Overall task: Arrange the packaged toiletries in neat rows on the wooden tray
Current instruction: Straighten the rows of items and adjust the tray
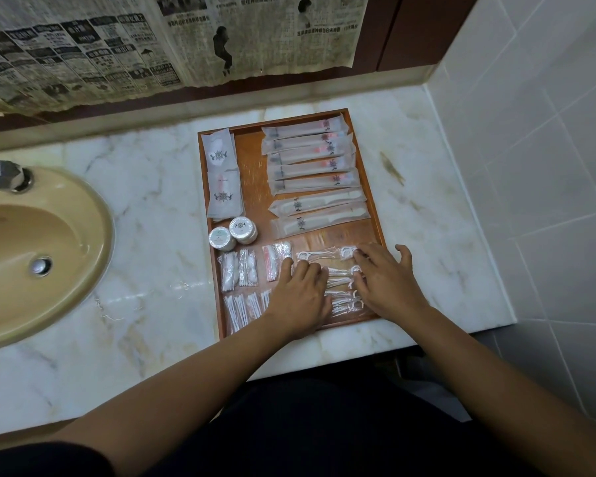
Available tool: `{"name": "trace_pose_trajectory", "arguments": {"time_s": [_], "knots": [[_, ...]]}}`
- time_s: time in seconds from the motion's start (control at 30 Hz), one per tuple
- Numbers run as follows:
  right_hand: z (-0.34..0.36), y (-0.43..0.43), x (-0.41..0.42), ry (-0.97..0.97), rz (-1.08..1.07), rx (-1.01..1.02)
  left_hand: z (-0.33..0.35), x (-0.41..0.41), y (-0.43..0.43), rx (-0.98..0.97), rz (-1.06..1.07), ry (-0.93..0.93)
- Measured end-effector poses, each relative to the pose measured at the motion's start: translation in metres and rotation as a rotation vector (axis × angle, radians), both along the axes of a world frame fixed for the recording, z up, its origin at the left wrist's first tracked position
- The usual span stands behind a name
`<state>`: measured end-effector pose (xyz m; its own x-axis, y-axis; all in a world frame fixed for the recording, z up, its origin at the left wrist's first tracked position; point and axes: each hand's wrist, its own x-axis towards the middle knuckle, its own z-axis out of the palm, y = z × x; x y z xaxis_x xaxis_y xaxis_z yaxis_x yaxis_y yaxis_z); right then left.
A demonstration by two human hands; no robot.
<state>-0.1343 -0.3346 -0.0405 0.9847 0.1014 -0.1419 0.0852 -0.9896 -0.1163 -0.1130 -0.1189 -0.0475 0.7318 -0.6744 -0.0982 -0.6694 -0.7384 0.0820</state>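
Both hands sit flat on the floss pick packets (338,284) in the wooden tray (365,173). Left hand (301,297) and right hand (387,282) have fingers spread, pressing, gripping nothing.

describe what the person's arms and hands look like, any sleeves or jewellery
Both forearms are bare from the elbow down. The left hand and right hand wear no gloves, rings, watch or bracelets that show. A dark sleeve edge appears at the left upper arm; the torso clothing is dark too.

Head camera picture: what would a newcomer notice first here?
First, the rectangular wooden tray on the white marble counter, filled with rows of clear-wrapped toiletries. At its near end the left hand and the right hand lie flat on the clear packets of white floss picks. To the left sits a beige oval sink.
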Motion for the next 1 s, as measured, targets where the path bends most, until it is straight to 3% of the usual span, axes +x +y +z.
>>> {"name": "trace_pose_trajectory", "arguments": {"time_s": [0.4, 0.57, 0.8, 1.0], "knots": [[-0.002, 0.001, 0.002, -0.052, -0.03, 0.051, 0.004, 0.012, 0.005, 0.056, 0.101, 0.072], [0.006, 0.018, 0.007, -0.129, -0.006, 0.13, 0.01, 0.007, 0.009, -0.029, 0.123, 0.031], [0.012, 0.096, 0.014, 0.179, 0.289, 0.168, 0.015, -0.012, 0.073, -0.028, 0.374, 0.041], [0.005, 0.131, 0.01, 0.314, 0.311, 0.092, 0.008, -0.025, 0.109, 0.118, 0.416, 0.143]]}}
